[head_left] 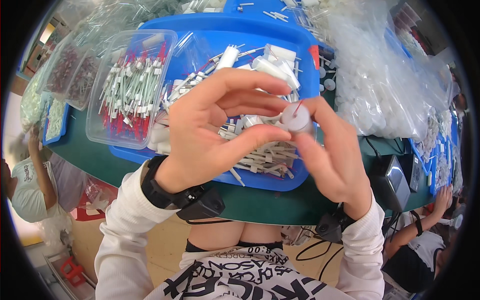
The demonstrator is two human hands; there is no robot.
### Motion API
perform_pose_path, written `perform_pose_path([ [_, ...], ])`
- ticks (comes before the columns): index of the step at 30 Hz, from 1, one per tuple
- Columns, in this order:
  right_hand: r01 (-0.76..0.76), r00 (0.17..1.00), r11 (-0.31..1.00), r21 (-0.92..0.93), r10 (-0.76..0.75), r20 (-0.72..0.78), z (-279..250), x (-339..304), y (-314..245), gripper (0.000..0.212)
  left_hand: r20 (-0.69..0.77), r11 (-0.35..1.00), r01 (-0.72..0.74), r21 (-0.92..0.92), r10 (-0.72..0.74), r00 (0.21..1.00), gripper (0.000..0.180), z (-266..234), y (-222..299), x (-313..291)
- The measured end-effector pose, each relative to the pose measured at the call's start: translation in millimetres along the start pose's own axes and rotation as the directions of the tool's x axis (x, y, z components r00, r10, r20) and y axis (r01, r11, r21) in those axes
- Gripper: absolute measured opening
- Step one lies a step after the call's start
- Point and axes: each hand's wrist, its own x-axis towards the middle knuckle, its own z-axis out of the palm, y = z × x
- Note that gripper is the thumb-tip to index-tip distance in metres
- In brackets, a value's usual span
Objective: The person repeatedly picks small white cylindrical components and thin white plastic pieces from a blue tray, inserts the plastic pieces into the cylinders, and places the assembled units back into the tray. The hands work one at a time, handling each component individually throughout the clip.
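Observation:
Above a blue tray both of my hands meet at a small white plastic cylinder, its round end turned up and a thin red wire sticking out of it. My left hand curves in from the left, thumb and fingertips closed against the cylinder's side. From the right, my right hand pinches the same piece between thumb and fingers. Beneath them the tray holds white tubes and many thin white rods, some with red wires. The cylinder's lower part is hidden by my fingers.
Left of the tray, a clear plastic box holds rods with red wires. A large bag of white caps lies at the right. A black device stands on the green table near the right edge. Other people sit at both sides.

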Motion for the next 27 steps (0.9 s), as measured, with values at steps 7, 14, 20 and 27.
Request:
perform_pose_path([
  [7,-0.497,0.852,0.240,0.834,0.317,0.417,-12,2,-9,0.047,-0.035,0.996,-0.012,0.087,0.015,0.999,0.038,-3,-2,2],
  [14,-0.390,0.903,-0.061,0.919,0.172,0.394,-11,-2,4,0.041,-0.050,0.995,0.050,0.089,-0.045,0.998,0.034,-2,-1,1],
  [20,-0.341,0.867,-0.043,0.939,0.372,0.332,-9,-5,0,0.040,-0.096,0.993,0.090,0.079,-0.082,0.992,0.035,-2,3,-1],
  [27,-0.338,0.889,-0.137,0.931,0.279,0.364,-9,-3,5,0.039,-0.074,0.987,0.121,0.104,-0.113,0.991,0.032,-1,4,1],
])
